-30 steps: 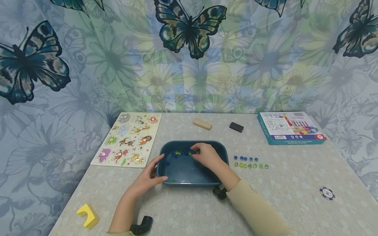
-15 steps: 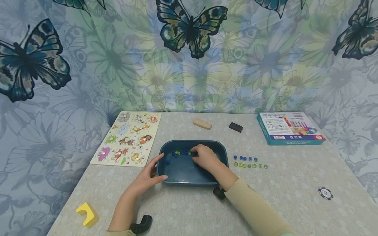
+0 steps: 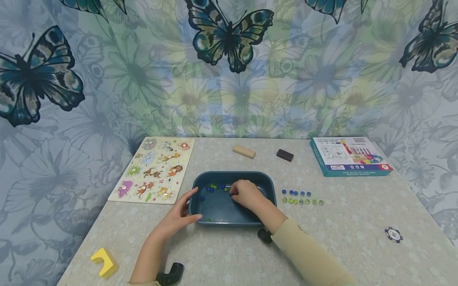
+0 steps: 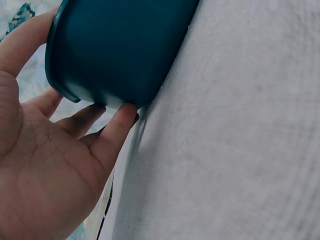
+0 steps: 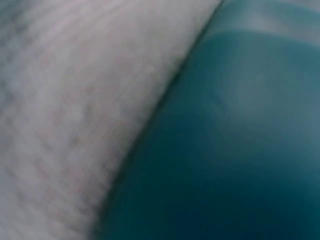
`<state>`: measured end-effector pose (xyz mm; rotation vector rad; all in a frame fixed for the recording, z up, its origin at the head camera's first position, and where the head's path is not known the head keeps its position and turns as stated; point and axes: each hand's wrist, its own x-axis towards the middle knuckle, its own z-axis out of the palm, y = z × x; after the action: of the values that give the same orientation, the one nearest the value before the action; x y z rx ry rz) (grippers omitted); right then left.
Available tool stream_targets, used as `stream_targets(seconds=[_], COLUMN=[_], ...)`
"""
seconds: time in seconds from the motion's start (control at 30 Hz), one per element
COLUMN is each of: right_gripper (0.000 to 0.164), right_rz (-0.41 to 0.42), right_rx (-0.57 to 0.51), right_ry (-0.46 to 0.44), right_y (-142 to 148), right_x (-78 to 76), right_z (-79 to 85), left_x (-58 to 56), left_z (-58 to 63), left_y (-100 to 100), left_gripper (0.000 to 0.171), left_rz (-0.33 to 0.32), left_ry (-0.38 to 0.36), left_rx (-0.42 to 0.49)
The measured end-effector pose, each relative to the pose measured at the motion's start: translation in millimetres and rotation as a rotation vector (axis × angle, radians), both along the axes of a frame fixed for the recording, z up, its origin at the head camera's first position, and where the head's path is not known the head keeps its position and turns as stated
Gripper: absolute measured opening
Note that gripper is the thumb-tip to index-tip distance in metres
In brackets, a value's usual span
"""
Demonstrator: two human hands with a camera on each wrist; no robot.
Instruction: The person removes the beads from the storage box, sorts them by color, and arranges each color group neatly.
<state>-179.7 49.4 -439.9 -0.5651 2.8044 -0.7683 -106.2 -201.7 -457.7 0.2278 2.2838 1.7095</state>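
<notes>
A dark blue-green plastic tub (image 3: 229, 224) stands in the middle of the table, with several blue and green glass marbles (image 3: 213, 186) scattered along its far left part. My left hand (image 3: 179, 212) holds the tub's left end, thumb at the near corner and fingers spread along the wall; the left wrist view shows fingertips against the tub's outer side (image 4: 120, 45). Inside the tub, my right hand (image 3: 247, 194) reaches down beside the marbles with bent fingers. Its fingertips are mostly hidden, and I cannot tell whether they hold a marble.
Right of the tub lie a row of blue marbles (image 3: 295, 193) and a row of green ones (image 3: 301, 201). An animal puzzle board (image 3: 152, 169), wooden block (image 3: 244, 151), black block (image 3: 285, 155), game box (image 3: 352, 157), poker chip (image 3: 394, 234) and yellow arch block (image 3: 105, 263) lie around.
My right hand has shifted slightly toward me inside the tub, its fingers bent further down. A green marble beside its fingertips has moved a little. My left hand keeps its place on the tub.
</notes>
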Motion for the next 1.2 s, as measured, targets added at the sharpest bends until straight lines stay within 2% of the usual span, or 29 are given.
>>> stream_targets(seconds=[0.37, 0.6, 0.8, 0.93, 1.03, 1.2], right_gripper=[0.007, 0.01, 0.013, 0.014, 0.014, 0.017], right_rz=[0.035, 0.089, 0.046, -0.029, -0.101, -0.206], right_rx=[-0.01, -0.166, -0.263, -0.262, -0.23, -0.139], right_ry=[0.009, 0.049, 0.075, 0.091, 0.091, 0.045], right_y=[1, 22, 69, 112, 146, 200], right_x=[2.9, 7.2, 12.6, 17.0, 18.1, 17.4], right_z=[3.7, 14.2, 36.4, 46.3, 47.5, 38.3], left_x=[0.8, 0.9, 1.0, 1.7, 1.1, 0.9], left_z=[2.0, -1.9, 0.4, 1.9, 1.0, 0.5], left_y=[0, 0, 0, 1, 1, 1], left_gripper=[0.078, 0.078, 0.078, 0.079, 0.079, 0.078], left_rz=[0.013, 0.005, 0.012, 0.019, 0.013, 0.013], left_ry=[-0.003, -0.001, -0.007, -0.015, -0.006, -0.011], left_rx=[-0.011, -0.019, -0.004, -0.027, -0.032, -0.026])
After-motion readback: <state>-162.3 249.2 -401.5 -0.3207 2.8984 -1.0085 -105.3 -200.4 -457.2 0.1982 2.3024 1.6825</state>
